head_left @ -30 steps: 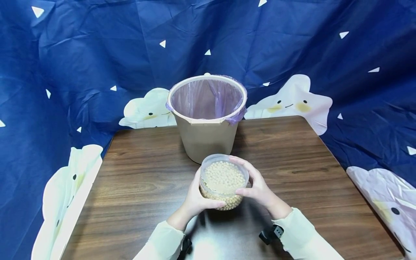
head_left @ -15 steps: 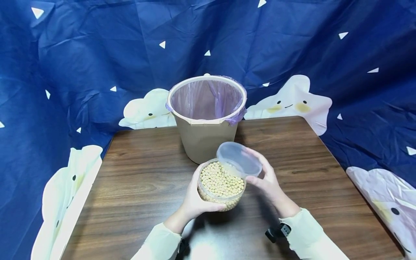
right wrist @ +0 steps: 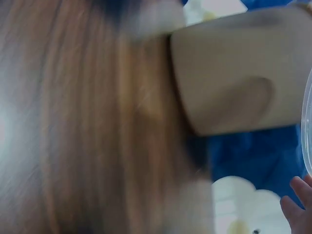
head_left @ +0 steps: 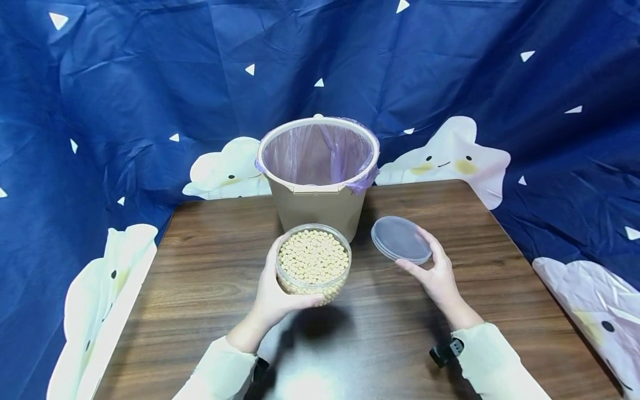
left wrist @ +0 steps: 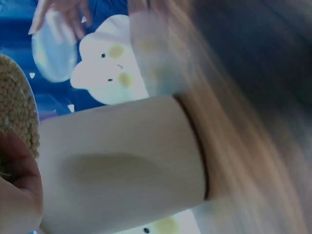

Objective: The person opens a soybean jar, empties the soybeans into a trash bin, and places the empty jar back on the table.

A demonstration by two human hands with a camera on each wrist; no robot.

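Observation:
In the head view a clear round tub (head_left: 314, 261), filled with pale yellow beans, is gripped by my left hand (head_left: 275, 291) at its left and near side. It hangs above the table, in front of the bin, and its mouth is uncovered. To the right, my right hand (head_left: 435, 272) pinches a translucent round lid (head_left: 401, 240) between thumb and fingers, apart from the tub. The left wrist view catches the beans (left wrist: 17, 97) and part of the left hand at its left edge. Only fingertips and a sliver of the lid show in the right wrist view.
A beige bin (head_left: 320, 208) lined with a purple bag (head_left: 362, 180) stands at the back of the wooden table (head_left: 215, 266). Blue cloth (head_left: 150, 100) with clouds and stars hangs behind and around the table.
The lid has come off the tub in my right hand and moved right. My left hand has raised the tub and shifted it left and toward the bin.

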